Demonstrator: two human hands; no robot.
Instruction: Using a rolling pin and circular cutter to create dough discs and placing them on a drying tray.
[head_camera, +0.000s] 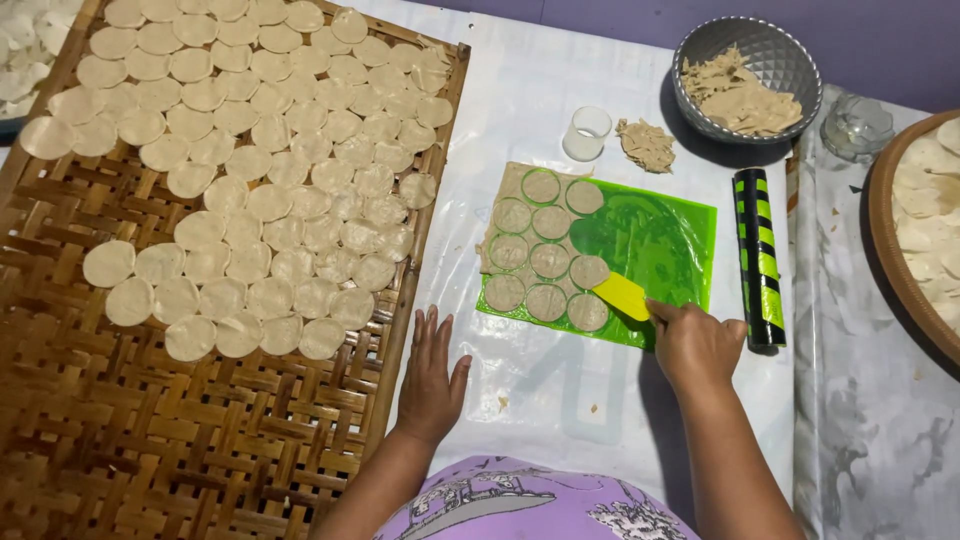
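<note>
Dough rounds (547, 262) lie cut on the green mat (665, 240) at frame centre; the right hand (695, 345) grips a yellow scraper (622, 296), seemingly sliding under one. The left hand (432, 375) rests flat, fingers spread, beside the woven tray (200, 420).

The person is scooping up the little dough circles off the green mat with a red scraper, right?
Not quite: the scraper in the right hand is yellow, not red. The head view shows its blade against the dough circles on the green mat.
</note>
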